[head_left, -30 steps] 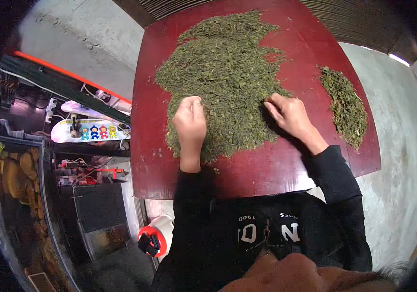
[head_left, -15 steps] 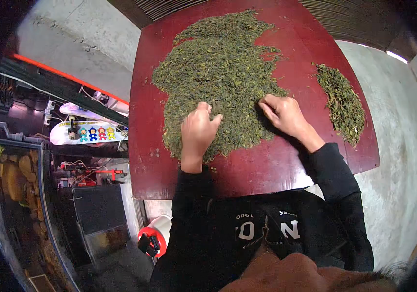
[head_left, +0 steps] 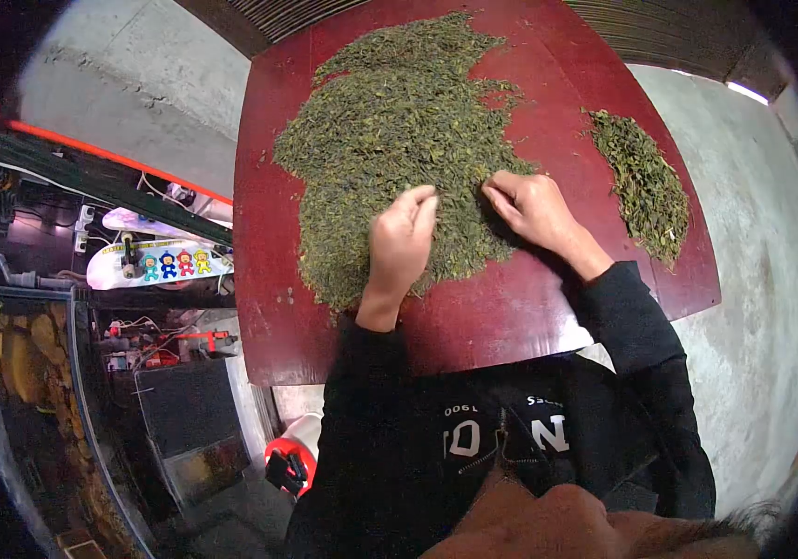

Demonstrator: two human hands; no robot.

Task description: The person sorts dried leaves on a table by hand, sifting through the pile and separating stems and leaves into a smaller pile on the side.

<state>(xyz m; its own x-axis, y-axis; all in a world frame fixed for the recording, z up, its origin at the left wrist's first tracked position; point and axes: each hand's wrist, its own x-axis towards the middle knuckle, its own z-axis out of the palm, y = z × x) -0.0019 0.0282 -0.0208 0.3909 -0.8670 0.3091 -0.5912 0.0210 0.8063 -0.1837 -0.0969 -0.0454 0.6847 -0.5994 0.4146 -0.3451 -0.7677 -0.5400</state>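
Observation:
A broad, thin layer of dark green tea leaves point(head_left: 390, 140) covers much of the red tabletop point(head_left: 548, 88). My left hand point(head_left: 402, 240) is over the near part of the layer, its thumb and fingers pinched together. To its right, my right hand point(head_left: 531, 210) rests at the near right edge of the leaves, with fingers curled and thumb against them. What either pinch holds is too small or hidden to make out. A smaller, separate pile of leaves point(head_left: 643, 186) lies along the table's right side.
At the left, a glass tank point(head_left: 22, 373) stands beside a dark panel point(head_left: 189, 405), below a skateboard deck with cartoon figures point(head_left: 162, 263). A red and white container point(head_left: 297, 456) is under the table's near left corner. Grey concrete floor point(head_left: 743, 279) lies to the right.
My left hand has moved right across the leaves, closer to my right hand, and its fingers point more to the right. My right hand stays at the leaf edge; the view has shifted slightly.

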